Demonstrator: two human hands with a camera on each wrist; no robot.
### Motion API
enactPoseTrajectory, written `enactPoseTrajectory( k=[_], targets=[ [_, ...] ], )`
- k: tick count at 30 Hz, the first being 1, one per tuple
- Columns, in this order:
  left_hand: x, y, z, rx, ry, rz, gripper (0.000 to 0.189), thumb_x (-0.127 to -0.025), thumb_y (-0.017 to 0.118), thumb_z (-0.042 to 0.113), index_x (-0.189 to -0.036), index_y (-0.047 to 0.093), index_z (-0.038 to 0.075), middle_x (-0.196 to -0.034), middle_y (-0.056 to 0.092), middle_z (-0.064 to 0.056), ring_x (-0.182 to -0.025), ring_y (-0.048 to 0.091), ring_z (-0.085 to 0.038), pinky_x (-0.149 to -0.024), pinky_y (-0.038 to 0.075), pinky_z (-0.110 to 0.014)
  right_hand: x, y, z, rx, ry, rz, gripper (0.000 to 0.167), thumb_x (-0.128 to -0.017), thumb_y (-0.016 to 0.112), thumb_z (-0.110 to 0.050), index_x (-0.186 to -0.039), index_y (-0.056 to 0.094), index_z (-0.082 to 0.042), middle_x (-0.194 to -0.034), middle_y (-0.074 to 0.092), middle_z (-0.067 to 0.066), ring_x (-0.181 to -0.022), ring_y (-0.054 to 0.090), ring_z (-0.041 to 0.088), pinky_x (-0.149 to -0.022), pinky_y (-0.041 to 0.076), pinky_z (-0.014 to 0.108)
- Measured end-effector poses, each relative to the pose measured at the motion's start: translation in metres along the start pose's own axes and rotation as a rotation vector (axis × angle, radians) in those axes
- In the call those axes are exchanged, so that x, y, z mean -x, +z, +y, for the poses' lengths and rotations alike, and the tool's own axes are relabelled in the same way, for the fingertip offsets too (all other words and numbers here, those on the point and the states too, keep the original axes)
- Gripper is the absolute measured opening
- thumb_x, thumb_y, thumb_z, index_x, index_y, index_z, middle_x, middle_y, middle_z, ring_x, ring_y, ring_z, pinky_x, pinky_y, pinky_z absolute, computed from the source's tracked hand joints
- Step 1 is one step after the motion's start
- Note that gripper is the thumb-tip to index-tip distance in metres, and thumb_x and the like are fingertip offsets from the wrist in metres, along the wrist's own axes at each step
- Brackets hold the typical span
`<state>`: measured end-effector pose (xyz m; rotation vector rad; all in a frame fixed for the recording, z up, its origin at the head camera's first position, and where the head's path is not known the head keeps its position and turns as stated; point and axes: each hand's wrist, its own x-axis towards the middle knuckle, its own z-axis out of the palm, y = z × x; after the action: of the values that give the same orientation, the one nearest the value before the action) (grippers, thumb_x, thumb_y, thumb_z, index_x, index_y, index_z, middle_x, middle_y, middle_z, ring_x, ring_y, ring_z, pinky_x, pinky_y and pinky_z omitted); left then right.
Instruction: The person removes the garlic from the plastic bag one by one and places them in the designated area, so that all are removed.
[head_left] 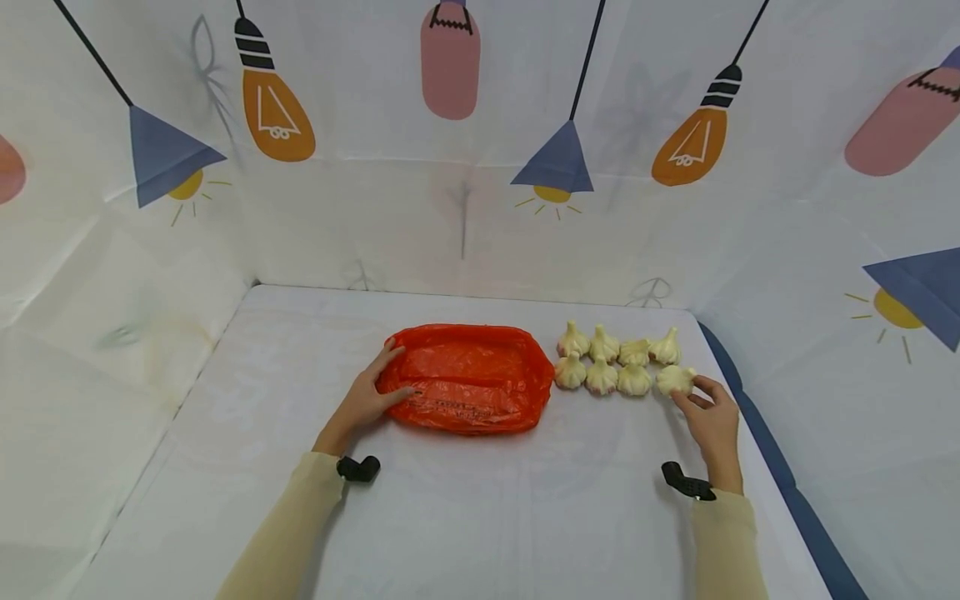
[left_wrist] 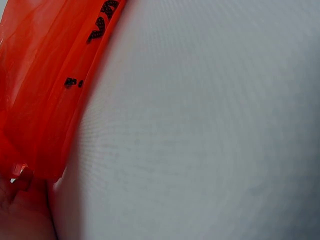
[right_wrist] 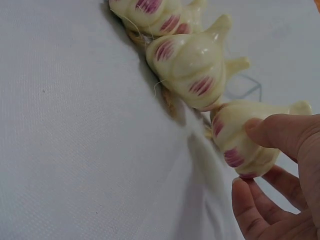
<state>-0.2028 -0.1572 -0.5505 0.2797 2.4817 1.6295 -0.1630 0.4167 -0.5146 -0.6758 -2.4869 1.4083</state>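
Observation:
My right hand (head_left: 714, 425) pinches the near right garlic bulb (head_left: 675, 380) between thumb and fingers. The right wrist view shows this bulb (right_wrist: 245, 135) as glossy cream with purple streaks, beside another garlic bulb (right_wrist: 192, 65). Brown twisted fibre (right_wrist: 169, 102) shows beneath them. Further garlic bulbs (head_left: 602, 377) lie in two rows to the left of that hand. My left hand (head_left: 367, 397) rests with spread fingers and thumb on the left end of a red plastic bag (head_left: 465, 375), which has a tray-like shape and black print. The bag (left_wrist: 45, 90) hides part of that hand in the left wrist view.
A white-covered table (head_left: 517, 508) lies beneath everything. Behind and beside it hang white cloth walls (head_left: 360, 217) printed with lamps and bulbs. A dark blue edge (head_left: 765, 450) runs along the right side. The bag's right end reaches the nearest garlic.

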Motion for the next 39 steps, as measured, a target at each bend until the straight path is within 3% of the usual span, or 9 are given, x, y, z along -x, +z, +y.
enactPoseTrajectory(
  k=[11,15,20,29,39],
  targets=[
    [0.0,0.001,-0.001,0.001,-0.026,-0.002,0.087,-0.092,0.078,0.035,-0.163,0.03,0.023,-0.175,0.009,0.005,-0.161,0.009,-0.033,-0.126,0.017,-0.064,-0.003,0.002,0.002,0.015,0.012,-0.05,0.063,-0.097,0.072,-0.021,-0.152,0.045,-0.002,-0.156,0.045,0.022,-0.092,0.05,-0.011,-0.069,0.049,0.003],
    [0.0,0.002,-0.002,-0.006,-0.021,-0.003,0.086,-0.092,0.078,0.034,-0.163,0.03,0.021,-0.175,0.009,0.004,-0.161,0.009,-0.033,-0.126,0.015,-0.063,-0.004,0.003,0.001,0.058,0.021,-0.066,0.063,-0.098,0.071,-0.022,-0.152,0.045,-0.003,-0.159,0.043,0.021,-0.112,0.058,0.012,-0.067,0.047,0.003],
    [0.001,0.003,-0.001,-0.001,-0.015,0.0,0.086,-0.092,0.078,0.034,-0.163,0.031,0.021,-0.175,0.01,0.005,-0.161,0.009,-0.032,-0.126,0.015,-0.064,-0.006,0.004,0.0,0.082,0.025,-0.094,0.063,-0.099,0.069,-0.021,-0.153,0.043,-0.003,-0.161,0.04,0.021,-0.132,0.053,0.036,-0.067,0.044,0.001],
    [-0.001,0.003,-0.001,0.0,-0.004,0.0,0.086,-0.092,0.078,0.033,-0.163,0.031,0.021,-0.175,0.009,0.003,-0.161,0.01,-0.034,-0.126,0.016,-0.064,-0.008,0.005,0.0,0.106,0.032,-0.108,0.063,-0.1,0.067,-0.023,-0.154,0.041,-0.003,-0.164,0.035,0.022,-0.136,0.052,0.04,-0.066,0.041,0.0],
    [0.001,0.0,0.001,-0.009,-0.005,0.001,0.086,-0.092,0.078,0.032,-0.163,0.031,0.02,-0.175,0.009,0.004,-0.161,0.01,-0.034,-0.125,0.017,-0.065,-0.014,0.008,-0.004,0.091,0.011,-0.146,0.066,-0.099,0.069,-0.021,-0.155,0.039,-0.001,-0.162,0.038,0.024,-0.134,0.054,0.04,-0.069,0.047,0.002]
  ],
)
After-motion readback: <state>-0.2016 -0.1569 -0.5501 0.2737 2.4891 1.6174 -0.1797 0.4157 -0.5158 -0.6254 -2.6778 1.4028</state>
